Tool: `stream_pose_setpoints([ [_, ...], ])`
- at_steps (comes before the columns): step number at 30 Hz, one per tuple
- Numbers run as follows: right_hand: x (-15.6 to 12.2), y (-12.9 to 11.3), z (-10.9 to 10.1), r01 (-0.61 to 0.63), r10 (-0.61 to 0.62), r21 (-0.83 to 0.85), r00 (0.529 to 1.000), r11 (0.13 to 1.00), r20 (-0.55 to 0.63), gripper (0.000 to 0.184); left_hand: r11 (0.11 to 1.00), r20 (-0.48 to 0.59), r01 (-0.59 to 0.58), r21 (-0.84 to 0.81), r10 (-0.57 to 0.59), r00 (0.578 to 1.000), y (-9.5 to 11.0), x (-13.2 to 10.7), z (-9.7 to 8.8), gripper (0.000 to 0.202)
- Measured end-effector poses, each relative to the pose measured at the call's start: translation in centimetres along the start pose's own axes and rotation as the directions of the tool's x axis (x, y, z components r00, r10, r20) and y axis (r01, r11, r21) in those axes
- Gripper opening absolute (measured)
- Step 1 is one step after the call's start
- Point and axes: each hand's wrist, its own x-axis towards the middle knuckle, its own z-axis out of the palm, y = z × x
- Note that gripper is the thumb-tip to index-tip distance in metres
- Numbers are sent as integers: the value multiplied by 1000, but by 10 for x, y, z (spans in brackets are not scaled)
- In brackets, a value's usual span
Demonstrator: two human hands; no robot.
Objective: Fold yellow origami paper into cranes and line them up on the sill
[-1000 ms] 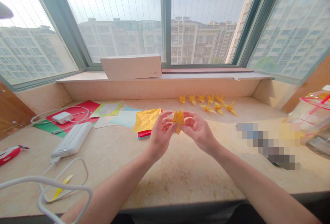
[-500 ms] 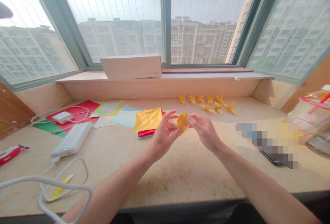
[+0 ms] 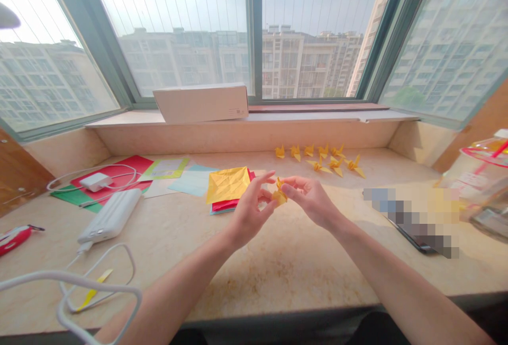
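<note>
Between my two hands, above the counter, is a small piece of folded yellow paper (image 3: 280,197). My left hand (image 3: 256,200) pinches its lower left part between thumb and fingers. From the other side my right hand (image 3: 307,197) grips its upper right part, with the thumb over the front, so some of the folds are hidden. Just left of my left hand lies a stack of folded paper with a creased yellow sheet (image 3: 227,185) on top and red paper (image 3: 228,205) below. Several yellow origami cranes (image 3: 335,164) stand in two rows behind my right hand.
At the left are a white power bank (image 3: 111,215), a charger (image 3: 96,181), looped cables (image 3: 99,281) and coloured paper sheets (image 3: 194,180). A phone, partly blurred out (image 3: 410,228), and a clear plastic container (image 3: 472,175) stand right. A white box (image 3: 201,104) sits on the sill.
My right hand has moved slightly left, its thumb now further over the folded paper. The paper looks narrower and more covered; my left hand keeps its hold.
</note>
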Motion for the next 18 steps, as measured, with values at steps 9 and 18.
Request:
stream_pose_setpoints([
  [9,5,1,-2,17,-8,55,987,998,-160,28,992,-58,20,126,-13,998,-6,1,-1,63],
  [18,8,5,-6,-92,168,305,958,948,-232,24,986,-52,160,44,-158,986,-3,2,-1,62],
])
